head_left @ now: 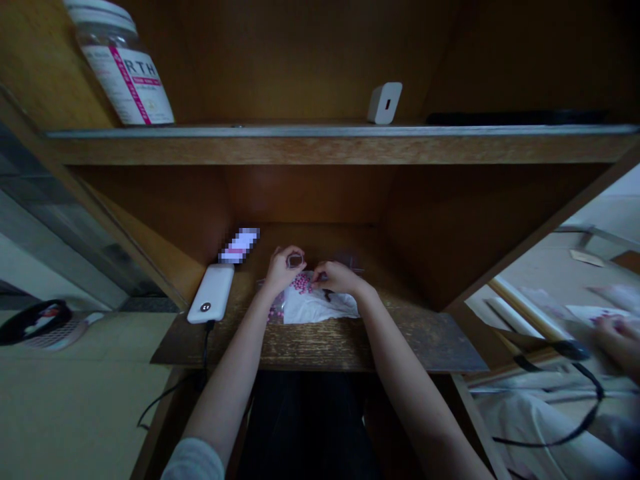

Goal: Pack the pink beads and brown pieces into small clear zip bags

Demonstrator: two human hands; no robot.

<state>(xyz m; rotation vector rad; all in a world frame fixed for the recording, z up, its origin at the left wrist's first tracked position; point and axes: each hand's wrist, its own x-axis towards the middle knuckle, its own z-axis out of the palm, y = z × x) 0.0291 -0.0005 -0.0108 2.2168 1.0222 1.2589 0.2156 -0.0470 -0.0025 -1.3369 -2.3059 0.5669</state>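
Note:
My left hand (283, 270) is closed, thumb and fingers curled around a small pale-rimmed ring-like object (295, 261) whose kind I cannot make out. To its right, my right hand (336, 275) is pinched low over a pile of pink and red beads (302, 285). What its fingertips hold, if anything, is too small to tell. The beads lie on a crumpled white tissue (313, 310) on the wooden shelf board. Under my left wrist is a clear plastic bag (276, 312) with more pink beads. A small dark thing (328, 295) lies on the tissue below my right hand.
Left of my arm lie a white power bank (213, 293) with a black cable and a lit phone (241, 245). On the shelf above stand a labelled jar (125, 73) and a white charger (385, 103). A basket (45, 325) stands far left; another hand (620, 337) shows far right.

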